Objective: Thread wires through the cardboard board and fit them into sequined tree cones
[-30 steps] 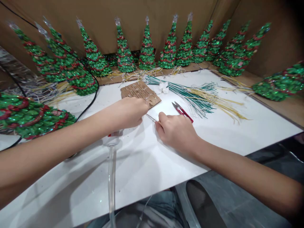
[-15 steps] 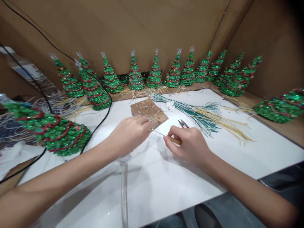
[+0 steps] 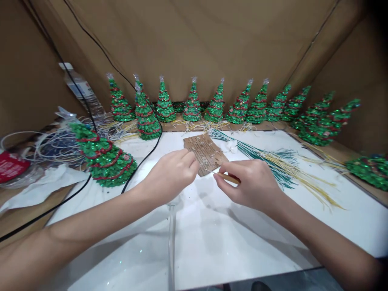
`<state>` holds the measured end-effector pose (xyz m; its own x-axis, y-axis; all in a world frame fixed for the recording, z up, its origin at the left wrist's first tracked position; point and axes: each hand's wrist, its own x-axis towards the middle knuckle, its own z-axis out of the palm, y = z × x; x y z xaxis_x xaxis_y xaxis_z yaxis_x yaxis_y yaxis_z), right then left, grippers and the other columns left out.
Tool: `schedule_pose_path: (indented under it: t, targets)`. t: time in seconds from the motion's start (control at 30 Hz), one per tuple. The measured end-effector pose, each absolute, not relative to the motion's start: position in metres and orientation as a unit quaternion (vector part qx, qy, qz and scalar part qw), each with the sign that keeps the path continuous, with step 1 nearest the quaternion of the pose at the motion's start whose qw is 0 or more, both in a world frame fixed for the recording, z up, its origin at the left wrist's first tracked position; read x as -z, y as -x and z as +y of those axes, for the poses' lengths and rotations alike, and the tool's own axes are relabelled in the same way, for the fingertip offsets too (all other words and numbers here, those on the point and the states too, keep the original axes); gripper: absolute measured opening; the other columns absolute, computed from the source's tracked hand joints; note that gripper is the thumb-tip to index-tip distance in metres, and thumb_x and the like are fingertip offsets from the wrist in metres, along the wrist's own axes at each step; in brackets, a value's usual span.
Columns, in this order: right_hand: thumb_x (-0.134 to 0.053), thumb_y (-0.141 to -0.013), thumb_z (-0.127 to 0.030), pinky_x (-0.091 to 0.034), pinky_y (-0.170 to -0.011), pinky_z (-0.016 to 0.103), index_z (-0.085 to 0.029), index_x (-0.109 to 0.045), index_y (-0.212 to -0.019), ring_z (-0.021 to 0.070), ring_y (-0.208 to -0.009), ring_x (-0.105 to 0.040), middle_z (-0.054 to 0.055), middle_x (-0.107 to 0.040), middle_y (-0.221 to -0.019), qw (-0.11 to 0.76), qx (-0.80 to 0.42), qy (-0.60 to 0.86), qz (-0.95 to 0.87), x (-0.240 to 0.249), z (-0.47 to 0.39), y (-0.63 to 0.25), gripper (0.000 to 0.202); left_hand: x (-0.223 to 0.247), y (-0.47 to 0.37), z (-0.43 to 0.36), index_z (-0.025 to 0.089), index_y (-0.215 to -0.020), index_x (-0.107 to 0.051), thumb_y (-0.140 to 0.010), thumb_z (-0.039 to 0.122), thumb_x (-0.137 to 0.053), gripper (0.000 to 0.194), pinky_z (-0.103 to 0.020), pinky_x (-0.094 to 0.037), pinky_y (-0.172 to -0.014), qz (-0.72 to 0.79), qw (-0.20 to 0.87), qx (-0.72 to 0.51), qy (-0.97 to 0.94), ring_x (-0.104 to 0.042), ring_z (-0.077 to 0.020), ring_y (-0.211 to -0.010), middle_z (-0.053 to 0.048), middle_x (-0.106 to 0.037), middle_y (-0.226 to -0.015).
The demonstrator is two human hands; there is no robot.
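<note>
My right hand (image 3: 248,182) is closed on an awl-like tool (image 3: 229,178) with a wooden handle and a thin pale shaft. The shaft points left toward my left hand (image 3: 174,173), whose fingers are curled into a fist; whatever they hold is hidden. Under the left hand, a clear stem-like piece (image 3: 171,242) runs down toward the table's front, its upper end widening below the fist. Just beyond both hands lies a brown cardboard piece (image 3: 203,151) with grooves and flecks on it.
Green and white wires (image 3: 251,149) and yellow wires (image 3: 315,184) lie behind my right hand, near a white crumpled bit (image 3: 232,146). Small tinsel trees (image 3: 194,103) line the back; another tree (image 3: 106,157) leans left, by a black cable (image 3: 145,155). A bottle (image 3: 81,91) stands behind.
The view has swung left, so everything sits further right. The awl's tip has come closer to my left hand. Small scissors seen beside the right hand are now hidden.
</note>
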<state>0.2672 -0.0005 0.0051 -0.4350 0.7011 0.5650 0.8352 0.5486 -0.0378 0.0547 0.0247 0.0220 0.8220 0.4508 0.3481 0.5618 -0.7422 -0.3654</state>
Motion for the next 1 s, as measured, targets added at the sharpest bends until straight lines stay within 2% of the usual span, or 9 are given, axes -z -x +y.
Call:
schedule_pose_path:
  t: [0.13,0.27,0.43,0.57,0.67,0.8,0.87,1.0]
  targets:
    - [-0.060,-0.081,-0.025,-0.023,-0.049,0.029,-0.019,-0.057,-0.060,0.0112,-0.046,-0.053,-0.003,-0.059,-0.050,0.263,0.201,0.409,-0.850,-0.001,0.000,-0.261,0.022,-0.023,-0.059,0.023,0.015,-0.068,-0.057,-0.076,0.000,-0.057,0.017,-0.032,-0.040,-0.054,-0.282,0.251,0.094,0.921,-0.059,-0.0229,-0.065,-0.006,-0.060,-0.067]
    - [-0.063,-0.079,-0.017,-0.023,-0.050,0.031,-0.020,-0.052,-0.056,0.0123,-0.046,-0.050,-0.003,-0.054,-0.049,0.246,0.277,0.355,-0.858,0.003,-0.002,-0.261,0.025,-0.018,-0.068,0.024,0.014,-0.069,-0.058,-0.075,-0.004,-0.055,0.019,-0.031,-0.039,-0.054,-0.282,0.264,0.070,0.920,-0.061,-0.0230,-0.067,-0.007,-0.061,-0.068]
    - [-0.064,-0.079,-0.014,-0.027,-0.051,0.030,-0.019,-0.057,-0.057,0.0124,-0.047,-0.049,-0.003,-0.053,-0.049,0.249,0.290,0.330,-0.863,0.005,0.001,-0.267,0.023,-0.016,-0.069,0.028,0.015,-0.067,-0.055,-0.075,-0.004,-0.054,0.020,-0.031,-0.037,-0.054,-0.265,0.270,0.066,0.923,-0.060,-0.0215,-0.066,-0.006,-0.059,-0.065]
    - [-0.063,-0.083,-0.023,-0.029,-0.048,0.025,-0.017,-0.059,-0.059,0.0088,-0.044,-0.046,-0.003,-0.053,-0.049,0.310,0.154,0.399,-0.849,0.010,0.004,-0.271,0.024,-0.016,-0.063,0.030,0.016,-0.071,-0.054,-0.078,-0.002,-0.050,0.019,-0.031,-0.039,-0.056,-0.263,0.262,0.093,0.924,-0.058,-0.0205,-0.066,-0.006,-0.060,-0.069]
    - [-0.061,-0.083,-0.026,-0.027,-0.045,0.022,-0.016,-0.060,-0.061,0.0064,-0.040,-0.038,-0.006,-0.044,-0.045,0.331,0.012,0.459,-0.825,0.012,0.005,-0.272,0.024,-0.016,-0.057,0.032,0.015,-0.076,-0.055,-0.079,0.000,-0.049,0.017,-0.032,-0.042,-0.058,-0.262,0.259,0.122,0.922,-0.056,-0.0219,-0.067,-0.007,-0.060,-0.073]
    - [-0.058,-0.085,-0.030,-0.024,-0.040,0.021,-0.016,-0.059,-0.060,0.0058,-0.038,-0.032,-0.007,-0.036,-0.042,0.350,-0.109,0.499,-0.786,0.008,0.005,-0.276,0.029,-0.014,-0.052,0.034,0.012,-0.081,-0.059,-0.083,0.003,-0.049,0.014,-0.034,-0.044,-0.061,-0.261,0.246,0.156,0.920,-0.056,-0.0238,-0.070,-0.008,-0.060,-0.076]
    - [-0.059,-0.085,-0.031,-0.024,-0.039,0.021,-0.016,-0.061,-0.061,0.0060,-0.039,-0.031,-0.006,-0.039,-0.043,0.366,-0.137,0.506,-0.769,0.007,0.006,-0.277,0.028,-0.012,-0.050,0.036,0.011,-0.084,-0.061,-0.088,0.007,-0.048,0.014,-0.033,-0.044,-0.064,-0.287,0.196,0.195,0.917,-0.056,-0.0224,-0.072,-0.007,-0.061,-0.078]
    - [-0.061,-0.083,-0.030,-0.027,-0.039,0.021,-0.015,-0.063,-0.065,0.0066,-0.041,-0.034,-0.004,-0.046,-0.047,0.406,-0.148,0.503,-0.749,0.005,0.004,-0.278,0.023,-0.009,-0.050,0.042,0.012,-0.087,-0.060,-0.093,0.013,-0.050,0.012,-0.027,-0.044,-0.068,-0.376,-0.004,0.271,0.886,-0.059,-0.0173,-0.077,-0.005,-0.063,-0.082]
